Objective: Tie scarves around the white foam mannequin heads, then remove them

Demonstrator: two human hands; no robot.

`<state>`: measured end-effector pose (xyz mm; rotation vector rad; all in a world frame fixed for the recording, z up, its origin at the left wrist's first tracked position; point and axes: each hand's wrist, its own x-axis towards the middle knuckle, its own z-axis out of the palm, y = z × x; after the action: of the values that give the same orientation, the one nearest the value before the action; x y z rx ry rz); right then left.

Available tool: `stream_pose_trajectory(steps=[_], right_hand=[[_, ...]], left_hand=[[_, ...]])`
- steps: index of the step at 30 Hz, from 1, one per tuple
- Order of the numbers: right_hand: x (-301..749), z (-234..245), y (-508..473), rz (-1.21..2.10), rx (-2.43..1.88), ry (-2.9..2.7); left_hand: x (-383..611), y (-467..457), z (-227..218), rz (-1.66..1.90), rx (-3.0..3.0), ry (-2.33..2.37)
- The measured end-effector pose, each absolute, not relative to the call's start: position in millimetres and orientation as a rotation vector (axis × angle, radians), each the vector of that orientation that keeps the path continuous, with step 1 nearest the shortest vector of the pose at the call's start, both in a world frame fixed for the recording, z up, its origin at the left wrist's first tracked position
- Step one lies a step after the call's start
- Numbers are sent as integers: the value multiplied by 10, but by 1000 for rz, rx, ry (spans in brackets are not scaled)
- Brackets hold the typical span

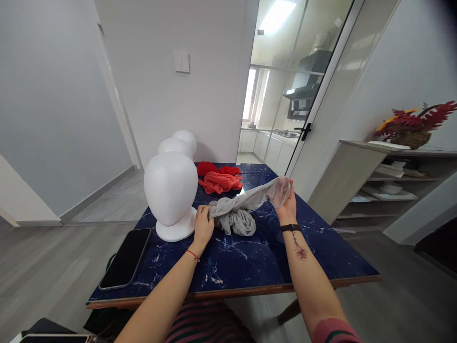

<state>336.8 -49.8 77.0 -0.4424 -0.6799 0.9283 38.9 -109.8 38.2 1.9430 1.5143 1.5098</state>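
Observation:
A thin grey scarf (246,200) stretches between my two hands, slanting up to the right above the table. My left hand (204,223) is closed on its left part, close to the base of the nearest white foam head (170,188). At the other end my right hand (286,205) holds the scarf's sheer end, which is draped over the fingers. The rest of the grey fabric lies bunched on the table below. Behind it lie a coral-red scarf (220,182) and a darker red cloth (207,168), both crumpled.
More white foam heads (185,138) stand in a row behind the nearest one. A black-screened phone (125,259) lies at the left of the blue marble-patterned table (246,267). A glass door (278,95) and a shelf unit (360,176) are beyond the table to the right.

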Motion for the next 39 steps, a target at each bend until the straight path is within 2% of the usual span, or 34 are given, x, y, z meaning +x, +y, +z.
stream_pose_trajectory(steps=[5, 10, 14, 16, 20, 24, 28, 30, 33, 35, 39], right_hand=[[3128, 642, -476, 598, -1134, -1223], [2977, 472, -456, 384, -1384, -1250], [2863, 369, -456, 134, -1369, -1502], [2810, 292, -443, 199, -1377, -1601], [2861, 234, -394, 351, -1520, -1439], [3020, 475, -431, 248, -1448, -1251], [2936, 760, -594, 42, -1133, -932], [2790, 792, -682, 153, -1050, -1162], [2511, 652, -776, 353, -1053, -1995], [2333, 480, -793, 336, -1098, -2389], [2123, 221, -667, 202, -1281, -2448]], left_hand=[[398, -1127, 426, 1432, 1738, 1438], [380, -1114, 415, 1457, 1711, 1423], [387, -1115, 421, 1429, 1773, 1393], [406, -1128, 415, 1360, 1885, 1336], [464, -1155, 353, 1010, 2275, 1258], [499, -1159, 282, 806, 2494, 1276], [495, -1136, 219, 901, 2498, 1322], [485, -1106, 168, 951, 2453, 1312], [462, -1039, 76, 971, 2377, 1300], [447, -994, 30, 1025, 2311, 1338], [438, -987, 31, 1203, 2208, 1460]])
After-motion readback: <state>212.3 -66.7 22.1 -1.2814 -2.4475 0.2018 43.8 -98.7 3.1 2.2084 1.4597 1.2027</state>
